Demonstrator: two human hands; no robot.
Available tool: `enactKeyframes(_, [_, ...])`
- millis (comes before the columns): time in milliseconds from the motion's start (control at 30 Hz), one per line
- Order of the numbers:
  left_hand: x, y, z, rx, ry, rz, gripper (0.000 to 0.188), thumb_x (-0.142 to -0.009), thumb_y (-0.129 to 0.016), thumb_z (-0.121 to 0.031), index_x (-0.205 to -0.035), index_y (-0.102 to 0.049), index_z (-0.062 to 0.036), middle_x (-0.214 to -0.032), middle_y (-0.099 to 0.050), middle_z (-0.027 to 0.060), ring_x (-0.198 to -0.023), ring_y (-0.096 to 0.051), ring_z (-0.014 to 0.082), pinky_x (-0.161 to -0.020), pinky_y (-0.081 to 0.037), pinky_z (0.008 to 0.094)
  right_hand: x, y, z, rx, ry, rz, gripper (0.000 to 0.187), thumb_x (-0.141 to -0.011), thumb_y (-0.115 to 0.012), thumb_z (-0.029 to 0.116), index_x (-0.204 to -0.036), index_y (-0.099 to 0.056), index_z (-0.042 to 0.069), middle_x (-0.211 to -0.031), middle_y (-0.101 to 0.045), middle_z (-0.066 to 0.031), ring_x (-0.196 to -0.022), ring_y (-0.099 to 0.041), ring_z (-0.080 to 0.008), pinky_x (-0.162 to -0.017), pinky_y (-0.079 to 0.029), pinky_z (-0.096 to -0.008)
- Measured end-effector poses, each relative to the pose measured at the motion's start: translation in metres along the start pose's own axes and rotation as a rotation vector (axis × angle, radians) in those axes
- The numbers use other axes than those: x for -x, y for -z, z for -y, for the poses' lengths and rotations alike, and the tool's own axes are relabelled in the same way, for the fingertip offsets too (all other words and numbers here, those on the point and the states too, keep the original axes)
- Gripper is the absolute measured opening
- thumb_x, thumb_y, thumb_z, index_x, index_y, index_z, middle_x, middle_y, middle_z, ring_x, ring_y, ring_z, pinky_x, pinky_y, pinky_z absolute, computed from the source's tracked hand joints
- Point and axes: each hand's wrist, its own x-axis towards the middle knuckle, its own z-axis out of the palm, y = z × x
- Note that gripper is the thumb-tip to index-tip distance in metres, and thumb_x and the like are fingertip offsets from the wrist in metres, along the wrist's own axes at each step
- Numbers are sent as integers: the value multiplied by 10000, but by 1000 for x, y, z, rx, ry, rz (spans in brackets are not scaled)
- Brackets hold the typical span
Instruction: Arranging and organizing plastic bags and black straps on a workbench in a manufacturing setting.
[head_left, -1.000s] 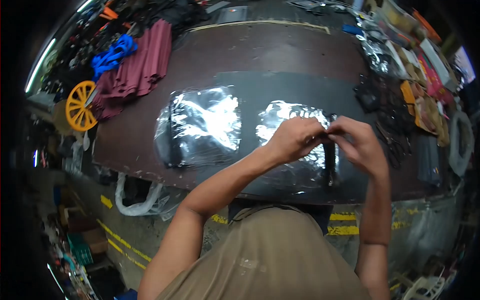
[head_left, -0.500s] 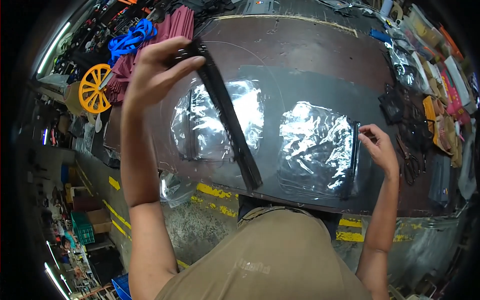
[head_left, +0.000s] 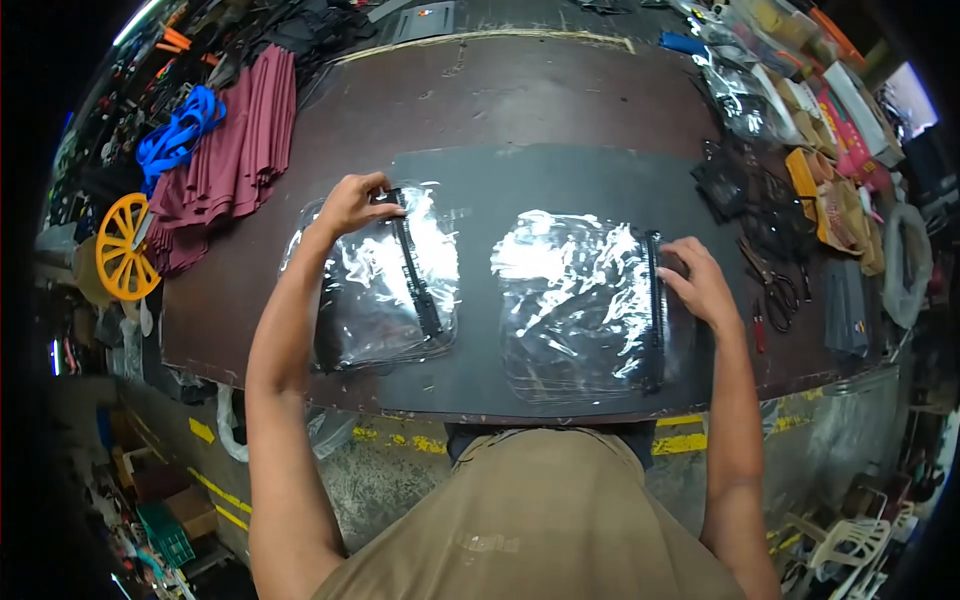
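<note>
My left hand (head_left: 358, 205) pinches the far end of a black zipper strip (head_left: 412, 270) between thumb and fingers. That strip lies slantwise over the left pile of clear plastic sheets (head_left: 375, 325); glare hides how it joins the plastic. To the right is a second pile of clear plastic sheets (head_left: 570, 310), with a black zipper edge (head_left: 656, 320) along its right side. Beside that edge is my right hand (head_left: 700, 280), fingers curved and thumb apart from them, its tips close to the strip. Nothing shows in its grasp.
A dark grey mat (head_left: 480, 240) covers part of the brown table (head_left: 500, 90). Scissors (head_left: 775, 290) and open boxes (head_left: 825, 205) are on the right. Folded maroon fabric (head_left: 235, 150), blue straps (head_left: 180, 135) and a yellow wheel (head_left: 127, 247) are at the left.
My left hand has come down with the zipper strip, from raised above the table to the left pile. My right hand stays beside the right pile's zipper edge. The view has shifted.
</note>
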Motion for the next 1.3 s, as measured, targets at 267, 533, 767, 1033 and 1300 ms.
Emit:
enactKeyframes(267, [4, 0, -35, -336, -205, -169, 552, -917, -804, -459, -1296, -658, -85, -1167, -693, 129, -1094, -674, 324, -927, -536, 426, -40, -21, -15, 138, -33, 9, 419, -924, -780, 292, -1296, -739, 105, -1298, -651, -130, -1232, -605, -331, -1075, -459, -453])
enactKeyframes(533, [-22, -58, -193, -23, -445, -324, 370, -918, -802, -226, -1249, -683, -110, -1291, -677, 128, -1213, -641, 355, -1030, -503, 456, -49, -16, -9, -79, -38, -36, 220, -881, -804, 197, -1045, -731, 70, -1151, -681, -86, -1151, -626, -322, -1009, -446, -482])
enactKeyframes(767, [-35, -130, -304, 305, -589, -225, 527, -882, -834, -290, -1315, -630, -71, -1407, -611, 157, -1266, -595, 396, -1047, -489, 492, -15, 3, 32, 77, 238, -123, 157, -891, -762, 127, -989, -676, 40, -1049, -659, -106, -1070, -641, -339, -953, -479, -439])
enactKeyframes(1033, [-56, -188, -330, 293, -438, -6, 524, -891, -828, -243, -1333, -630, -42, -1281, -648, 179, -1105, -679, 414, -954, -555, 502, -21, 7, -12, -450, -197, 15, 199, -1043, -618, 84, -1187, -689, -33, -1011, -742, -102, -853, -697, -138, -721, -552, -303])
enactKeyframes(1300, [-60, -195, -339, 374, -442, -146, 431, -872, -849, -258, -1203, -690, -32, -1192, -638, 157, -1118, -618, 391, -982, -508, 470, 19, -2, -33, -806, -246, 1, 190, -964, -739, -3, -1152, -723, -19, -939, -728, -22, -829, -675, -70, -724, -539, -221])
